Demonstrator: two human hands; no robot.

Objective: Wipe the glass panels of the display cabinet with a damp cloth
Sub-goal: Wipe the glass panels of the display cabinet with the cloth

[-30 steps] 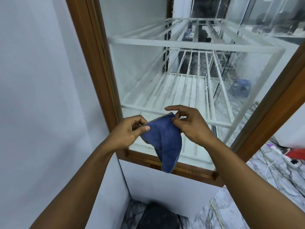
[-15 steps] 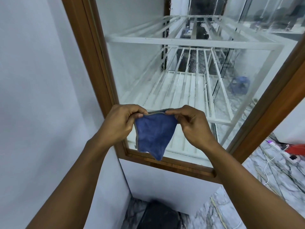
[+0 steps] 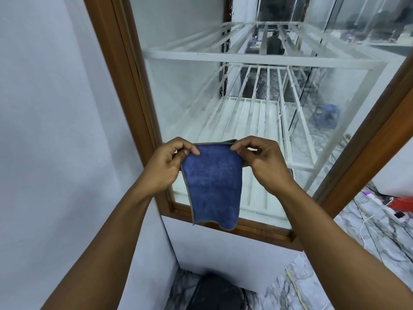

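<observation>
A blue cloth (image 3: pixel 213 184) with a grey edge hangs flat in front of the cabinet's lower glass. My left hand (image 3: pixel 164 163) pinches its top left corner and my right hand (image 3: pixel 262 162) pinches its top right corner. Behind it stands the display cabinet: a glass panel (image 3: pixel 190 90) set in a brown wooden frame (image 3: pixel 125 70), with white slatted shelves (image 3: pixel 250 57) inside. The glass looks smeared and streaked. The cloth hangs clear of the panel; I cannot tell whether it touches the frame's bottom rail.
A white wall (image 3: pixel 44 130) runs close on the left. The cabinet's white base (image 3: pixel 223 253) sits below the frame. Marble floor (image 3: pixel 380 242) lies at the right with white cables and a red object (image 3: pixel 402 203). A dark object (image 3: pixel 214 291) lies on the floor below.
My hands have pulled the bunched cloth out into a flat hanging rectangle, each now pinching a top corner. The view has drifted slightly downward along the cabinet.
</observation>
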